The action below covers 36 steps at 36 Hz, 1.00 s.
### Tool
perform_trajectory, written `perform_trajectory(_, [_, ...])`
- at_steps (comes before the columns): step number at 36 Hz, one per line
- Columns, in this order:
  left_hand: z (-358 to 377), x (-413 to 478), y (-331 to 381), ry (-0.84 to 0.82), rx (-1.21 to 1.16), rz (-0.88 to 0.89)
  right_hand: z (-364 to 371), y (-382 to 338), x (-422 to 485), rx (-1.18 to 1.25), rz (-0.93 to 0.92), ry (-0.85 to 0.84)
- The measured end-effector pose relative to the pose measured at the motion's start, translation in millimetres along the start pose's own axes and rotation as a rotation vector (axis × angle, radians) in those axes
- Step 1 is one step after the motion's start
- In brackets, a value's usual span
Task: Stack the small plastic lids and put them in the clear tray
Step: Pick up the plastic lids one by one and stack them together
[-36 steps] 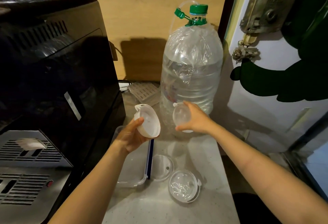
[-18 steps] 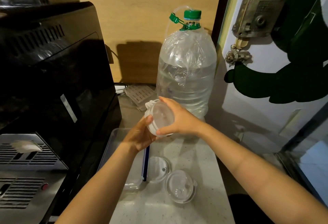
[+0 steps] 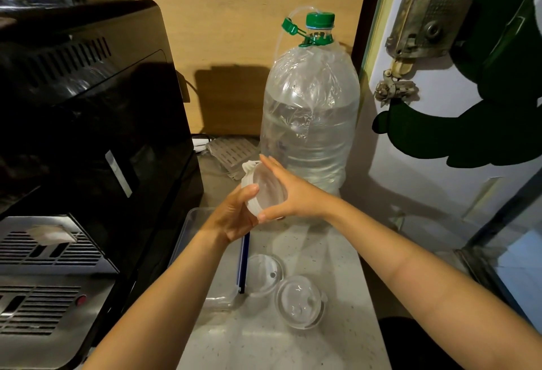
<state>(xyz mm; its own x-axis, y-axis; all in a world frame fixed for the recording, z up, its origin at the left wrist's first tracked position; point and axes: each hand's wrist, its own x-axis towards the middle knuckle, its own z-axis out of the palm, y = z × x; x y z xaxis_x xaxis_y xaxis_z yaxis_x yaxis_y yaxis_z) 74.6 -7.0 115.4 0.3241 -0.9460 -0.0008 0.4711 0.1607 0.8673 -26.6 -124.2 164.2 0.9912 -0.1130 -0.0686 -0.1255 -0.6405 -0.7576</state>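
Both hands meet in mid-air above the counter, pressed around a small stack of plastic lids [image 3: 261, 190] tilted on edge. My left hand [image 3: 234, 217] grips the stack's lower left rim. My right hand [image 3: 289, 193] covers its right face, fingers spread over it. Two more clear round lids lie flat on the counter below: one [image 3: 265, 274] beside the tray, another [image 3: 300, 300] to its right. The clear tray [image 3: 190, 234] with a blue strip along its edge sits under my left forearm, mostly hidden.
A large water bottle [image 3: 309, 123] with a green cap stands just behind my hands. A black machine [image 3: 88, 135] fills the left side, close to the tray. A slotted grey plate [image 3: 231, 151] lies behind. A door with a metal lock [image 3: 425, 23] bounds the right.
One second ago each hand held a separate lid, apart. My right hand moved left and brought its lid onto the one in my left hand; both now hold the joined stack.
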Motion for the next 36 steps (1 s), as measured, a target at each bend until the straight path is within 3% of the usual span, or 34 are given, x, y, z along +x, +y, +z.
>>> perform_trajectory(9, [-5.5,-7.6,-4.1,0.051,-0.004,-0.009,9.9,2.5,8.5,0.032,0.011,-0.061])
perform_trajectory(19, [-20.3,-22.9,-6.5,0.230,-0.054,-0.057,20.9,39.0,-5.6,0.114,0.113,-0.046])
perform_trajectory(29, [-19.1,-26.4,-18.1,0.215,-0.113,-0.115,67.1,99.9,-47.9,-0.103,0.319,-0.216])
perform_trajectory(36, [-14.5,-24.0,-28.8,0.174,-0.023,-0.156,88.8,101.8,-57.3,-0.210,0.383,-0.228])
